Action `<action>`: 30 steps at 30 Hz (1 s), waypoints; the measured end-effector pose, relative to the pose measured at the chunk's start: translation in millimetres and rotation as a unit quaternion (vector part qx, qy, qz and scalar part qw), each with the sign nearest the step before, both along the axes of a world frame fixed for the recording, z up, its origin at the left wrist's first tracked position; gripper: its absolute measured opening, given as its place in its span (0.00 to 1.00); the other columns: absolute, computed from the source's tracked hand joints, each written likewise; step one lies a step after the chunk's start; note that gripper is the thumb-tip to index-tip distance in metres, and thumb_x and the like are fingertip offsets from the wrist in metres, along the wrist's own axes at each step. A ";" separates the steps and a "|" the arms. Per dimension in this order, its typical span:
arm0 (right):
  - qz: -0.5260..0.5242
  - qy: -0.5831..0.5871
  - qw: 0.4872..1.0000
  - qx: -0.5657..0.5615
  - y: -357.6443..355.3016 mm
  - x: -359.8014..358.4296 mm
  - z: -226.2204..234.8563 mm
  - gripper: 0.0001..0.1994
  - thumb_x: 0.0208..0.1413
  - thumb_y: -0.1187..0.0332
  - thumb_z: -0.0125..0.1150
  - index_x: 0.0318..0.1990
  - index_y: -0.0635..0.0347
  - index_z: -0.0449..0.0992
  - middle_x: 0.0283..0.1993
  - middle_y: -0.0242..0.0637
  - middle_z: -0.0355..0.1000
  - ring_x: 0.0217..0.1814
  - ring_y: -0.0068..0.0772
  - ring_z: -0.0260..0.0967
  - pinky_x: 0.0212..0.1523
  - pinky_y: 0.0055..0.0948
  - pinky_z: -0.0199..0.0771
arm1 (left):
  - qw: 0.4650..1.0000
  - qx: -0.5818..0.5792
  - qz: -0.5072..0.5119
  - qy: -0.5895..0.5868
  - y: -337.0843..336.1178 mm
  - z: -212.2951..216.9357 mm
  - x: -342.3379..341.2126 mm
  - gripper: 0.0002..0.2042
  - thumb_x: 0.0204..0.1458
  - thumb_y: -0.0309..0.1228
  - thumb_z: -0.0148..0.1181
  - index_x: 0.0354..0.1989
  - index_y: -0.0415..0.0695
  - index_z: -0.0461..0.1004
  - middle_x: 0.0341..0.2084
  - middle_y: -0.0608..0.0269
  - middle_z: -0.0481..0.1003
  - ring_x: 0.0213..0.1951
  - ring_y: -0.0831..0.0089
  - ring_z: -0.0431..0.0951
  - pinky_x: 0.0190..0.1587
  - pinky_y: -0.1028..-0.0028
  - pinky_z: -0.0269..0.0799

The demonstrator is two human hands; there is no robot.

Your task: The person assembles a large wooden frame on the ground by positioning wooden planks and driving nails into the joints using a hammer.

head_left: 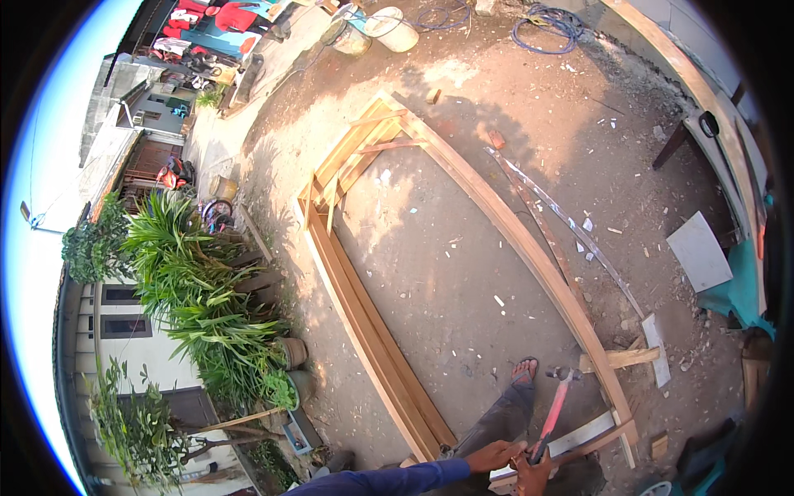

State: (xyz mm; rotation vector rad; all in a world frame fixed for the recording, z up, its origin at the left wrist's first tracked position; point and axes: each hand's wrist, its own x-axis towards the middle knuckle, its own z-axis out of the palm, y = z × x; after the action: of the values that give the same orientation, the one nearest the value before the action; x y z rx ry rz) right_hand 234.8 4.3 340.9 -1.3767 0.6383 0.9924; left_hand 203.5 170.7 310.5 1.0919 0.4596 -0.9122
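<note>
My right hand (533, 474) is wrapped round the dark grip of a hammer (549, 420). Its red handle slants up and away, with the metal head uppermost. Close beside it, my left hand (493, 457) has its fingers drawn together, almost meeting the right thumb; anything small between them is too small to make out. Both hands are above the near end of a long wooden frame (506, 217) lying on the ground. Short diagonal braces (389, 146) cross its far corners. A wood block (622, 359) sits under its right beam near me.
My sandalled foot (523, 371) stands inside the frame. Thin strips (579, 236) and wood scraps lie to the right, near a white board (700, 252). Potted plants (198, 289) line the left. Buckets (391, 30) and a coiled hose (546, 30) are at the back.
</note>
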 end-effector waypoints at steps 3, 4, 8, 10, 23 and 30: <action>0.059 -0.019 0.995 -0.082 46.4 46.6 55.9 0.33 0.57 0.69 0.69 0.67 0.71 0.62 0.45 0.38 0.72 0.42 0.32 0.70 0.41 0.30 0.75 | 0.997 0.012 -0.009 0.070 25.4 16.0 8.5 0.26 0.71 0.51 0.42 0.40 0.40 0.78 0.25 0.67 0.75 0.29 0.79 0.76 0.34 0.77 0.71; 0.082 0.019 0.990 -0.114 45.5 55.6 66.5 0.32 0.57 0.68 0.69 0.66 0.71 0.64 0.44 0.38 0.73 0.41 0.33 0.71 0.40 0.30 0.75 | 0.991 -0.002 -0.032 0.129 27.3 27.7 22.8 0.26 0.70 0.52 0.42 0.38 0.41 0.78 0.23 0.68 0.74 0.26 0.80 0.75 0.29 0.78 0.71; 0.227 -0.145 0.947 -0.178 52.6 46.1 78.6 0.26 0.57 0.64 0.69 0.59 0.68 0.72 0.35 0.48 0.76 0.37 0.42 0.73 0.40 0.40 0.75 | 0.990 0.016 0.036 0.134 40.3 40.5 19.8 0.26 0.69 0.53 0.44 0.27 0.46 0.75 0.17 0.71 0.72 0.16 0.82 0.70 0.17 0.80 0.64; 0.116 -0.175 0.970 -0.126 61.0 64.1 102.1 0.20 0.58 0.64 0.68 0.53 0.68 0.75 0.34 0.51 0.75 0.36 0.44 0.73 0.40 0.43 0.74 | 0.994 0.011 0.060 0.096 39.1 45.7 24.6 0.26 0.69 0.54 0.43 0.30 0.46 0.75 0.16 0.73 0.70 0.18 0.82 0.70 0.21 0.79 0.65; -0.010 -0.037 0.992 -0.120 14.8 37.7 54.3 0.10 0.54 0.79 0.61 0.43 0.64 0.70 0.31 0.31 0.69 0.31 0.22 0.74 0.32 0.25 0.78 | 0.994 0.041 0.002 0.103 40.8 23.8 39.4 0.22 0.68 0.49 0.48 0.27 0.46 0.74 0.22 0.74 0.72 0.21 0.84 0.69 0.21 0.78 0.62; 0.105 -0.055 0.965 -0.234 -0.3 70.9 62.4 0.11 0.53 0.64 0.67 0.36 0.63 0.76 0.30 0.51 0.78 0.35 0.59 0.77 0.39 0.49 0.75 | 0.930 0.305 -0.182 -0.091 27.1 56.1 86.3 0.18 0.56 0.44 0.66 0.32 0.39 0.79 0.24 0.49 0.78 0.30 0.53 0.82 0.33 0.60 0.74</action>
State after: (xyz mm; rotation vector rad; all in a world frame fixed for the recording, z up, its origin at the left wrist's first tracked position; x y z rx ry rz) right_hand 305.7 4.0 403.2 -1.9354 0.6780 0.9576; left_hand 289.7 197.9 366.6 1.8627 0.4010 -1.0050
